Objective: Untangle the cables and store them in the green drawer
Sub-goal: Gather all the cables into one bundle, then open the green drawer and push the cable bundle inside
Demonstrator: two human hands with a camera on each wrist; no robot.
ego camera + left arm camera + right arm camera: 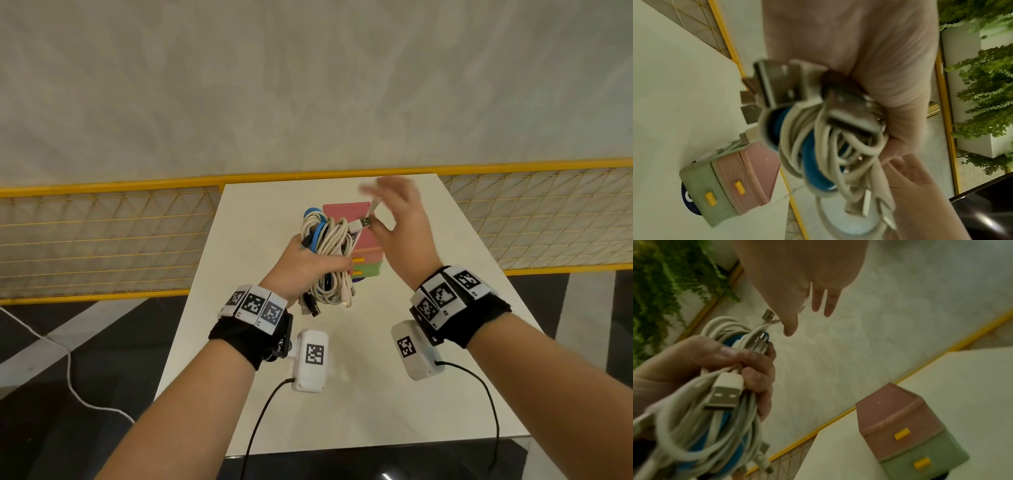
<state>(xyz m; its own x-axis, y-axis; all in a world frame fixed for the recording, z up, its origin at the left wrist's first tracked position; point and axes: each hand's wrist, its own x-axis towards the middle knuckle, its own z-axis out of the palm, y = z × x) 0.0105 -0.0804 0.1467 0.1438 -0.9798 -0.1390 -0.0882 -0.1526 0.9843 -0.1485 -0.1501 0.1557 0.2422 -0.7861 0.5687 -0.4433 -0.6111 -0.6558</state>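
My left hand [301, 267] grips a tangled bundle of white and blue cables [329, 240] in the air, just in front of a small drawer unit on the white table [342, 377]. Several USB plugs stick out of the cable bundle [818, 146] [715, 426]. The unit has a pink drawer [346, 212] on top and the green drawer [371, 269] [920, 460] below, both closed, with yellow handles. My right hand [400, 219] [801, 280] hovers to the right of the bundle, blurred, fingers straight and spread. Its thumb is next to a white plug end [364, 222].
A yellow mesh fence [102, 240] runs behind the table, and behind it stands a pale wall. A dark blue object [686, 194] lies partly under the drawer unit. Green plants [982, 81] stand off to the side. A white cord [68, 377] trails on the dark floor at left.
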